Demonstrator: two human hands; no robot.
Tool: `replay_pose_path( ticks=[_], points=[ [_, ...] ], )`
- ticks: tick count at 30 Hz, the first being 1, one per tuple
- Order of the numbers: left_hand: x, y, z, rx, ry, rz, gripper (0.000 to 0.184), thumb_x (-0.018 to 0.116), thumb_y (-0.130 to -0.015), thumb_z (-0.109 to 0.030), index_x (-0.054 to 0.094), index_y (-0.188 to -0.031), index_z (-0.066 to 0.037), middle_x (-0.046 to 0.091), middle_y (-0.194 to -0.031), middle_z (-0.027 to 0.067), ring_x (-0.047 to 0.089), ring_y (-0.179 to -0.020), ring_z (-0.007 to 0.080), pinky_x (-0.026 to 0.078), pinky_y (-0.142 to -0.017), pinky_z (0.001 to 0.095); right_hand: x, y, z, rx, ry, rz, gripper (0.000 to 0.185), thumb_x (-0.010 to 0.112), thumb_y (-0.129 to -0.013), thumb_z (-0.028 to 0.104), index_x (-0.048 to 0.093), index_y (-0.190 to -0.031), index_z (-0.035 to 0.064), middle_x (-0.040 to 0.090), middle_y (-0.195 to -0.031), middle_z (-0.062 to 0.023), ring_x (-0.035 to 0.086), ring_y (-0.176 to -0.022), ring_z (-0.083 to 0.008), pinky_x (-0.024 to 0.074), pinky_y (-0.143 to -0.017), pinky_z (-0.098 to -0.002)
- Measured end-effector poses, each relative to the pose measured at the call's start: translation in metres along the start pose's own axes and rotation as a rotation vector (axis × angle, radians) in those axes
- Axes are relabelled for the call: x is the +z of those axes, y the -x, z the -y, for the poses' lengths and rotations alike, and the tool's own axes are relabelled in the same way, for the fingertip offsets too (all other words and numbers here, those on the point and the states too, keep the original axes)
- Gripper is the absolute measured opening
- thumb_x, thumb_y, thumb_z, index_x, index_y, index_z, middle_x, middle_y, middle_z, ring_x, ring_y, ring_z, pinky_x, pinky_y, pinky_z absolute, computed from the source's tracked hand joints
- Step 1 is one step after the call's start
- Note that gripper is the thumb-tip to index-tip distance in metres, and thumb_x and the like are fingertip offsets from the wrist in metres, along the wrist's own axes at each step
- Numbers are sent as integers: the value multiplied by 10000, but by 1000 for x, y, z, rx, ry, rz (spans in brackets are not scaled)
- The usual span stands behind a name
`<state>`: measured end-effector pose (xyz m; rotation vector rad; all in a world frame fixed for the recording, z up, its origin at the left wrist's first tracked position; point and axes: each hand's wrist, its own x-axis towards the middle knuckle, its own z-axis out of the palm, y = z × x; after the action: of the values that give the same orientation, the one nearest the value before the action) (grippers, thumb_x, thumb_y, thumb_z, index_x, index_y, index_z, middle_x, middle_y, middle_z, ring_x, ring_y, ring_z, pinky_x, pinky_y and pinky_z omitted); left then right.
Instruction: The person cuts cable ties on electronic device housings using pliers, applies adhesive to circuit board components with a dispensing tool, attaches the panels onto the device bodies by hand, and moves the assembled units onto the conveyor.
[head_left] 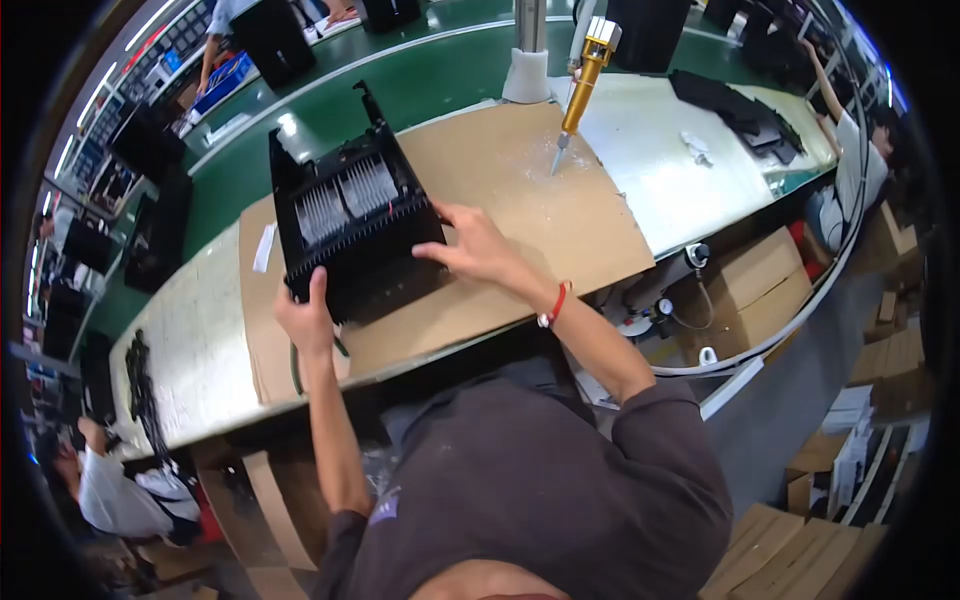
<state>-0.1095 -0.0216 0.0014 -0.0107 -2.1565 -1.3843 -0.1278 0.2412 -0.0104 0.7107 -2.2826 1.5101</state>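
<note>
A black housing (340, 262) with a ribbed edge and two upright arms at its far end is tilted over the cardboard sheet (460, 165). Inside it, two silver finned blocks (348, 200) lie side by side. My left hand (305, 318) grips the near left corner, thumb up along the front face. On the opposite side, my right hand (472, 245) is closed on the right edge, its thumb against the front face. The fingers behind the housing are hidden. A gold dispenser (588, 75) with a pale needle tip points down at the cardboard, right of the housing.
Beyond the bench runs a green conveyor (440, 85) carrying black housings. A metal post (528, 60) stands behind the cardboard. Black cables (143, 385) lie at left, black cloth-like pieces (735, 110) at right. Cardboard boxes (765, 285) sit below the bench; other people work on both sides.
</note>
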Motion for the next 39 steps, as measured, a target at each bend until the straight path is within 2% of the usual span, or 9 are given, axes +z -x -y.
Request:
replay_pose_path(
  ticks=[5,9,11,16,21,23,25,31,39],
  points=[
    [-51,-47,-80,156,-86,107,397,676,-863,-300,649,-1038,55,700,-853,120,640,-760,144,494,-693,283,-43,-53,96,-33,240,-20,433,734,-795,316,647,-1036,-32,679,-821,-199,677,-743,-283,524,-692,-358],
    [-98,-91,-177,286,-189,293,572,592,-843,-531,675,-982,17,694,-871,171,672,-834,303,502,-763,350,-99,-110,194,98,382,117,548,598,-871,527,685,-818,-11,512,-616,33,425,-581,-70,324,-526,-255],
    [-107,-118,-206,303,-325,353,660,570,-858,-540,620,-1100,71,684,-902,165,678,-844,215,517,-756,293,-114,-134,214,168,256,95,547,591,-857,564,639,-656,57,435,-547,65,398,-491,-42,224,-459,-239],
    [-96,-158,-227,-257,-90,650,773,517,-845,-604,495,-1281,34,635,-1079,227,674,-894,309,536,-822,388,-120,-185,219,319,210,67,453,611,-852,538,654,-820,88,515,-589,65,430,-462,-16,264,-411,-181],
    [-59,-198,-205,34,-303,693,806,455,-886,-575,390,-1344,86,607,-1110,273,632,-1005,360,514,-876,423,-159,-215,152,609,-53,226,533,592,-885,472,570,-1253,87,658,-1059,3,626,-909,-115,503,-751,-243],
    [-39,-198,-190,353,-435,179,501,597,-839,-415,628,-1047,39,618,-1087,237,607,-996,379,493,-858,408,-152,-208,151,483,-89,217,509,585,-886,467,576,-1247,108,642,-1093,0,610,-935,-105,489,-789,-260],
    [-27,-211,-168,813,28,137,267,679,-804,-223,640,-969,-18,651,-919,131,623,-888,240,485,-774,347,-153,-217,134,525,-152,161,454,561,-911,414,588,-1213,76,615,-1149,-18,576,-1023,-123,438,-885,-271],
    [-23,-183,-148,865,450,211,199,641,-853,-187,630,-892,8,650,-944,105,622,-943,211,463,-864,333,-121,-182,127,-546,-8,-164,408,499,-937,362,570,-1090,-10,589,-1132,-131,498,-1168,-244,305,-1051,-351],
    [-18,-250,-205,609,-107,459,459,574,-911,-433,663,-936,17,658,-845,124,610,-775,152,464,-703,280,-86,-181,98,-727,177,-394,627,693,-768,445,472,-1185,34,497,-1225,-169,450,-1219,-328,320,-1059,-464]
  ],
)
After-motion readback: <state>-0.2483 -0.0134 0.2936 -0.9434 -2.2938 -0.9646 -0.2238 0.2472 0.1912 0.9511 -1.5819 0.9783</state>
